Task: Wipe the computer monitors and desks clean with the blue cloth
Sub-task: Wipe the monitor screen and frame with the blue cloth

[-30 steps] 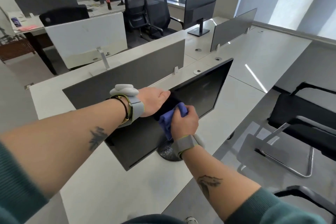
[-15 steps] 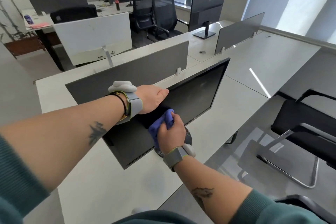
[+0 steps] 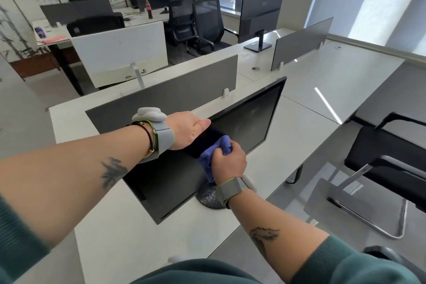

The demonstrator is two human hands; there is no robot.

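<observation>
We are on the screen-wiping step: our left hand (image 3: 189, 129) grips the top edge of the monitor (image 3: 249, 120), our right hand (image 3: 228, 163) clutches the bunched blue cloth (image 3: 208, 160) against mid-screen, and next it should probably sweep the remaining glass before the bench (image 3: 129, 235).

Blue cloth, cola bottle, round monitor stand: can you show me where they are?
Blue cloth (image 3: 222, 144): head view, bunched top part.
Cola bottle (image 3: 149, 10): head view, dark middle.
Round monitor stand (image 3: 208, 198): head view, speckled top.
</observation>
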